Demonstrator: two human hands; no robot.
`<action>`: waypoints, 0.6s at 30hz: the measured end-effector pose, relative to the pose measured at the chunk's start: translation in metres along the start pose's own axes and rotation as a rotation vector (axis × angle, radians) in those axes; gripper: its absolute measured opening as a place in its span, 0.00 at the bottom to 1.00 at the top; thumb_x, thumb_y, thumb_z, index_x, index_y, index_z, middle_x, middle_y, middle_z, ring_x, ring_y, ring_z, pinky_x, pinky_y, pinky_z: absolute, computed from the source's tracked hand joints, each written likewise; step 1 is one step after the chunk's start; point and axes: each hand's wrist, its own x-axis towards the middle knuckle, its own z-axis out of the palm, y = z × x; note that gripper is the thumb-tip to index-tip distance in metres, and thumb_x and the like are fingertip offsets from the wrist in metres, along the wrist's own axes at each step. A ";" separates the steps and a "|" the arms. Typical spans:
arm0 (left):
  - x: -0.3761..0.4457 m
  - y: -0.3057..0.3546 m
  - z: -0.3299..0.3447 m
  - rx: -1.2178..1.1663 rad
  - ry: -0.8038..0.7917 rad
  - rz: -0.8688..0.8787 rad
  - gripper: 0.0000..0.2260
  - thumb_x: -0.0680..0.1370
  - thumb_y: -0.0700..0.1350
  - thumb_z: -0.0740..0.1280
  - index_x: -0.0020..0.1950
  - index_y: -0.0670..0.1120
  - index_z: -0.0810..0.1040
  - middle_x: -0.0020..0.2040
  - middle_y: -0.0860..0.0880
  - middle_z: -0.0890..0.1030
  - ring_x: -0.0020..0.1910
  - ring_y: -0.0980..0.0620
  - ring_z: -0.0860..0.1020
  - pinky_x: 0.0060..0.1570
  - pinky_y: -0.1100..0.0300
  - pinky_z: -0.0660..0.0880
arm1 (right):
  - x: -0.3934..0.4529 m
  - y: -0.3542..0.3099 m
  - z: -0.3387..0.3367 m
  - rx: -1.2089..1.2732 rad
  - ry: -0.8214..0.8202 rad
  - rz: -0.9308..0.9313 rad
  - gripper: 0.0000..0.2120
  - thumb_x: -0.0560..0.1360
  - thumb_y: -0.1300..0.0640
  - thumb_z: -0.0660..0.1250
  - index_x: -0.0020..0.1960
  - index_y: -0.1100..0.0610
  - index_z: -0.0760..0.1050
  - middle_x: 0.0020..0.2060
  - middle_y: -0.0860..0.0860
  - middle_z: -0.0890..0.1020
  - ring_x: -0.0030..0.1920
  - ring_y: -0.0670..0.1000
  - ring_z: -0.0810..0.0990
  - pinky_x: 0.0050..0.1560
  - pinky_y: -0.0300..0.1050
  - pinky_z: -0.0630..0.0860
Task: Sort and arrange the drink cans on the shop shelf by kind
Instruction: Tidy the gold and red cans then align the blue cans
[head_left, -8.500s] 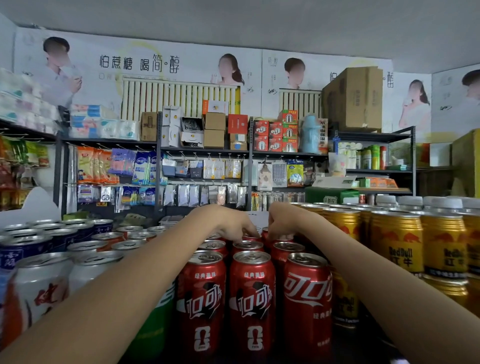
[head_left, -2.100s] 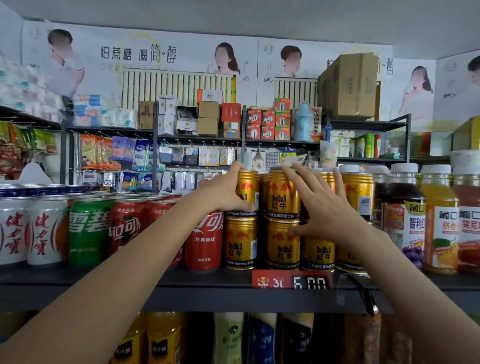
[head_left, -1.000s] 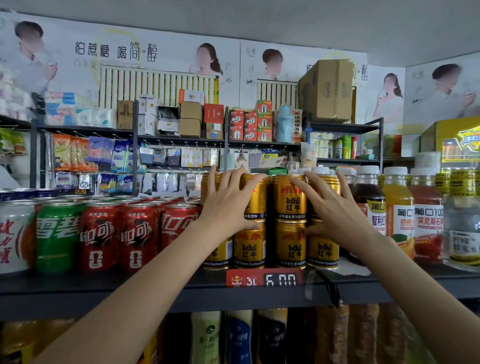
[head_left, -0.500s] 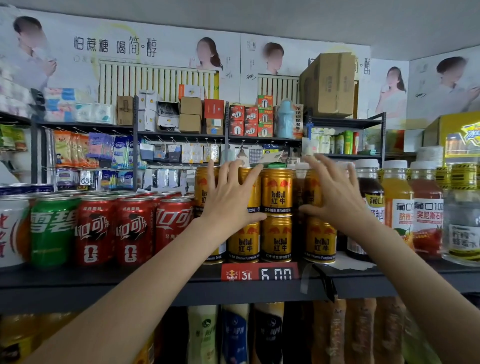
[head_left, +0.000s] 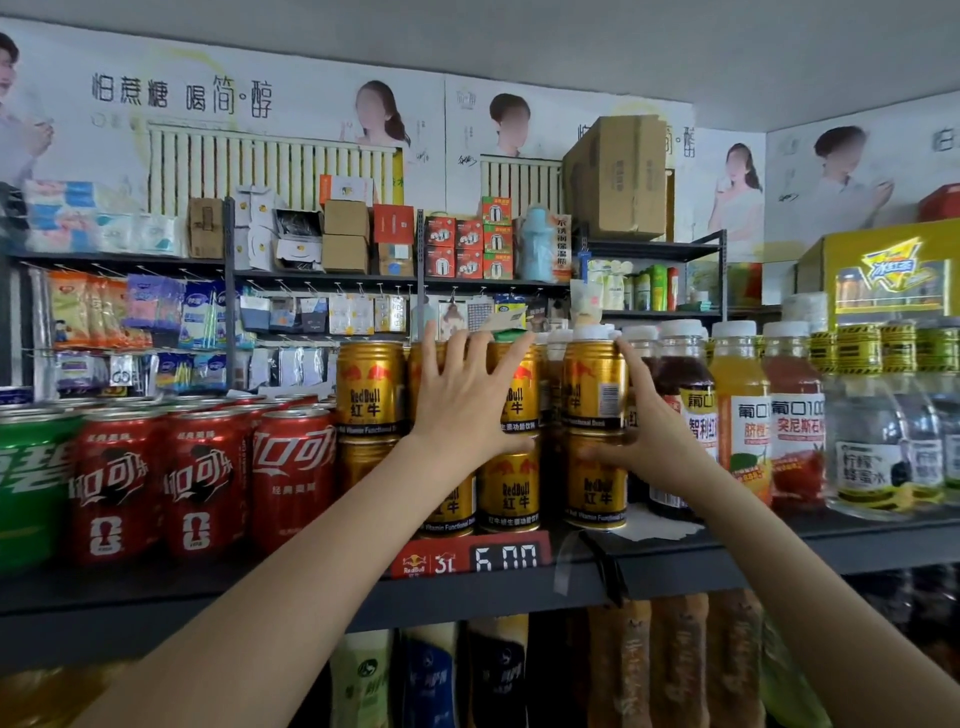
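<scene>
1. The left hand (head_left: 462, 410) lies flat, fingers spread, against the front of the stacked gold cans (head_left: 511, 441); it grips nothing.
2. The right hand (head_left: 652, 434) cups the right-hand stack from the side, fingers extended, thumb across a lower can.
3. Since half a second ago both hands have slid right and the leftmost gold column stands uncovered, so the gold block looks nearly squared up.
4. The gold cans sit on the shelf (head_left: 727, 558) between the red cola cans (head_left: 208, 478) and the bottles (head_left: 743, 415).

Three red cans (head_left: 205, 480), one green can (head_left: 31, 483)
</scene>
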 end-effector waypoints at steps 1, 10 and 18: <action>0.000 0.000 0.000 -0.007 -0.001 0.002 0.49 0.66 0.70 0.64 0.76 0.54 0.41 0.72 0.44 0.58 0.72 0.42 0.53 0.68 0.40 0.35 | 0.000 0.000 0.003 0.021 0.036 -0.013 0.56 0.63 0.58 0.77 0.75 0.43 0.40 0.66 0.52 0.70 0.65 0.55 0.70 0.63 0.57 0.69; 0.004 -0.003 0.000 -0.054 0.010 0.031 0.47 0.66 0.69 0.66 0.76 0.54 0.45 0.72 0.45 0.59 0.72 0.42 0.55 0.70 0.42 0.37 | 0.000 -0.002 0.008 0.017 0.139 -0.071 0.53 0.64 0.59 0.77 0.75 0.43 0.45 0.66 0.55 0.71 0.63 0.56 0.71 0.59 0.59 0.73; 0.004 -0.010 0.001 -0.038 -0.002 0.044 0.48 0.65 0.69 0.66 0.76 0.55 0.44 0.73 0.44 0.58 0.73 0.42 0.53 0.70 0.43 0.37 | 0.005 -0.015 0.021 0.036 0.120 -0.110 0.51 0.65 0.57 0.77 0.75 0.43 0.46 0.66 0.52 0.71 0.63 0.55 0.72 0.60 0.54 0.70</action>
